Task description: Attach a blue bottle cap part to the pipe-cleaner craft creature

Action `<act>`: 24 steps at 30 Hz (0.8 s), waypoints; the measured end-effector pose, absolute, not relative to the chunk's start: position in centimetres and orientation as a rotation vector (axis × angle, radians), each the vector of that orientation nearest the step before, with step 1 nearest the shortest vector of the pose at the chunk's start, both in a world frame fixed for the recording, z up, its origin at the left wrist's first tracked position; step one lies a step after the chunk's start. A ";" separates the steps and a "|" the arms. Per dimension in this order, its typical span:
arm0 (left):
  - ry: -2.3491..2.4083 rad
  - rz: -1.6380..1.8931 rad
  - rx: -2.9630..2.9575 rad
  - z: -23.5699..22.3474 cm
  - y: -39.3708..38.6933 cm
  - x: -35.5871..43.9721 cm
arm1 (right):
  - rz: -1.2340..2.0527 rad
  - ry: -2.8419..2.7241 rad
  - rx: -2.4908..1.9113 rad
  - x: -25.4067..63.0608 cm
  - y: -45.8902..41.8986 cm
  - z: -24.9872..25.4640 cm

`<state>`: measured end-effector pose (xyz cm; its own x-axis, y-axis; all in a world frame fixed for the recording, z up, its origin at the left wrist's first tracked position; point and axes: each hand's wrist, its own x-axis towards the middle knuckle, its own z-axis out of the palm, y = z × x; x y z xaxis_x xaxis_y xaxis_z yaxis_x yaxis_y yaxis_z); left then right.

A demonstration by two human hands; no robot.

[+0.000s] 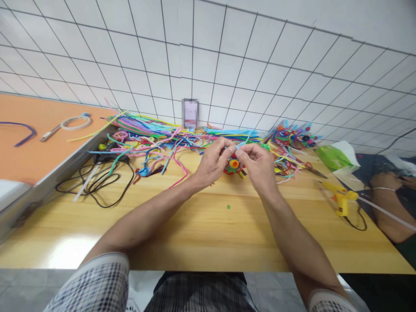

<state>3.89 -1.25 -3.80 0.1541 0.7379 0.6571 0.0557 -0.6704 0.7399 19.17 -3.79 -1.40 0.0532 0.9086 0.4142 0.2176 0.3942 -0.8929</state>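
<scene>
My left hand point(214, 161) and my right hand point(259, 167) meet above the middle of the table, fingertips pinched together. Between them is a light blue pipe cleaner point(241, 144), mostly covered by the fingers; one thin end pokes up beside my right thumb. Just below and behind my hands lies a round, colourful craft piece point(234, 164) with an orange and yellow centre, partly hidden by the fingers. A tiny green scrap point(228, 207) rests on the wood nearer to me.
Loose pipe cleaners point(152, 125) pile along the tiled wall, beside a phone point(190, 113). A black cable point(107, 190) coils at left. Rightward are a decorated craft figure point(294, 136), scissors point(314, 170), a green packet point(338, 157), a yellow glue gun point(342, 199) and another person's arm point(391, 212).
</scene>
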 end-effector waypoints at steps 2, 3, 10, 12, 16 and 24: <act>0.715 1.572 1.709 -4.2 -1.5 4.4 | 0.755 -1.421 -1.061 19.0 -3.8 -1.6; 0.695 1.572 1.634 -4.4 -1.6 4.6 | 0.766 -1.410 -1.053 18.9 -3.7 -1.7; 0.672 1.463 1.728 -4.3 -0.4 4.0 | 0.554 -1.524 -1.135 19.4 -3.8 -1.6; 0.692 1.465 1.948 -3.7 -0.1 3.2 | 0.344 -1.613 -1.172 19.6 -4.0 -1.3; 0.729 1.485 2.147 -3.1 0.0 2.5 | 0.202 -1.704 -1.154 20.0 -4.1 -1.0; 0.776 1.538 1.831 -3.8 -1.1 3.9 | 0.531 -1.540 -1.100 19.7 -3.9 -1.4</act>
